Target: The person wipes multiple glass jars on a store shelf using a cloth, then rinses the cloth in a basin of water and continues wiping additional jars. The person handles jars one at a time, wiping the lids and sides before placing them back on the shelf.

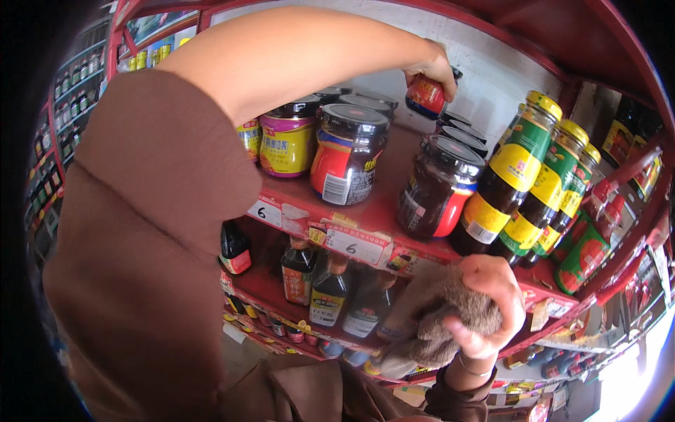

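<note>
My left hand (436, 67) reaches over the upper shelf board (387, 169) to the back. Its fingers grip a small glass sauce jar (423, 96) with a red and blue label, tilted and held above the board. Below the shelf edge, my right hand (501, 300) holds a bunched brown towelling cloth (443, 311), part of which hangs down. Left of the board's middle stands a dark sauce jar (348, 158) with a black lid, beside a yellow-labelled jar (287, 140). Another row of dark jars (440, 184) runs back on the right, beneath the held jar.
Yellow-capped sauce bottles (519, 163) stand right of the jars, with red-capped ketchup bottles (593, 237) beyond. Price tags (353, 245) line the red shelf edge. Dark bottles (327, 295) stand on the lower shelf. A red metal frame (527, 50) crosses above. More stocked shelving (79, 100) is at far left.
</note>
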Demonstrator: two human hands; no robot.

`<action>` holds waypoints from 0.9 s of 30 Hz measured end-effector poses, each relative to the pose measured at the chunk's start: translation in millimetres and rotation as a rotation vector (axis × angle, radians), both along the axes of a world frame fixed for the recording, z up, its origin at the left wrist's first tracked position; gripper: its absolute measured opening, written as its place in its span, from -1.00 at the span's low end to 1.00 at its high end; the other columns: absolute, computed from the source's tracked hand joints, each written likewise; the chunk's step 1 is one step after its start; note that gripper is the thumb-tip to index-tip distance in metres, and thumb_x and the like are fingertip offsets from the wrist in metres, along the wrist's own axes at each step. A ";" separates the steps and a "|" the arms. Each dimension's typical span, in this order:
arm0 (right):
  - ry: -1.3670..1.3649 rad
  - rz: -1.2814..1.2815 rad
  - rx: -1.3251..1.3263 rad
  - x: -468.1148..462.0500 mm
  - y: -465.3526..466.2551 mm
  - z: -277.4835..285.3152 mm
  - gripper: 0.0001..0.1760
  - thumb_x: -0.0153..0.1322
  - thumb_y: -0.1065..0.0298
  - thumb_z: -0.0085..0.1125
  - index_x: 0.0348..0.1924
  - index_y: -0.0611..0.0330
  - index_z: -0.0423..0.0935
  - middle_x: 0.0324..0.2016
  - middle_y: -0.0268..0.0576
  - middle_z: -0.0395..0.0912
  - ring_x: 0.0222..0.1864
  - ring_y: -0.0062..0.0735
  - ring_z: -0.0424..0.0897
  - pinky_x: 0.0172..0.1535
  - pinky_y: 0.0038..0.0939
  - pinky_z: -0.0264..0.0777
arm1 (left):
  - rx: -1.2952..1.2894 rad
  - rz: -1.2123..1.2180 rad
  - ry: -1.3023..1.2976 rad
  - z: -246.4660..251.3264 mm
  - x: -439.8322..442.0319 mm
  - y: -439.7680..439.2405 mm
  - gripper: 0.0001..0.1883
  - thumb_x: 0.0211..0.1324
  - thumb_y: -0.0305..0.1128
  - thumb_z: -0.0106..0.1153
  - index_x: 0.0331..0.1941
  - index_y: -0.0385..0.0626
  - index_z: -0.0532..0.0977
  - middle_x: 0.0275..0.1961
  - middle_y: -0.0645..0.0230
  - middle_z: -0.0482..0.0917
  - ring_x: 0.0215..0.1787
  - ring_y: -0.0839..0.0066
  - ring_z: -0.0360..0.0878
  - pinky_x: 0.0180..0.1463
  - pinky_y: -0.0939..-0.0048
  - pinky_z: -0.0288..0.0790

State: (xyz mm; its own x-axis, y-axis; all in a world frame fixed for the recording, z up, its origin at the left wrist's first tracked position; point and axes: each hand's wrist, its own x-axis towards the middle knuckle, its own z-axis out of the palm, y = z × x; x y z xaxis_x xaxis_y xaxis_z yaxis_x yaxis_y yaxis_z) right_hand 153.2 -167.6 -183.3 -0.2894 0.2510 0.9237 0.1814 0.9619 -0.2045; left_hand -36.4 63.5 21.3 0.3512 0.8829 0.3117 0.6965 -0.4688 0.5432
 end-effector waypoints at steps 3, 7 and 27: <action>-0.034 0.039 0.029 0.5 2.1 -0.1 -0.42 0.06 0.14 0.55 -0.24 0.37 0.53 -0.29 0.16 0.56 -0.31 -0.11 0.59 -0.22 -0.28 0.50 | -0.060 0.043 0.070 -6.7 0.7 27.1 -0.16 -0.32 -0.30 0.62 0.07 -0.24 0.28 -0.02 0.05 0.51 -0.11 0.13 0.67 -0.19 0.01 0.67; 0.022 0.056 0.098 -2.5 4.9 -3.2 -0.60 0.12 0.26 0.50 -0.32 0.32 0.56 -0.41 0.06 0.59 -0.39 -0.16 0.64 -0.37 -0.36 0.54 | -0.156 0.087 0.142 -11.6 -1.0 63.3 -0.09 -0.36 -0.25 0.63 0.12 -0.19 0.26 0.01 0.05 0.52 -0.06 0.13 0.64 -0.19 0.01 0.64; -0.108 0.157 0.120 14.3 18.3 -1.9 -0.62 0.24 0.35 0.47 -0.15 0.29 0.58 -0.24 0.20 0.60 -0.30 -0.09 0.67 -0.29 -0.32 0.58 | -0.389 -0.214 0.203 -33.7 -5.8 131.6 -0.29 -0.07 -0.36 0.51 0.11 -0.27 0.27 -0.05 0.16 0.51 -0.06 0.30 0.64 -0.12 0.35 0.69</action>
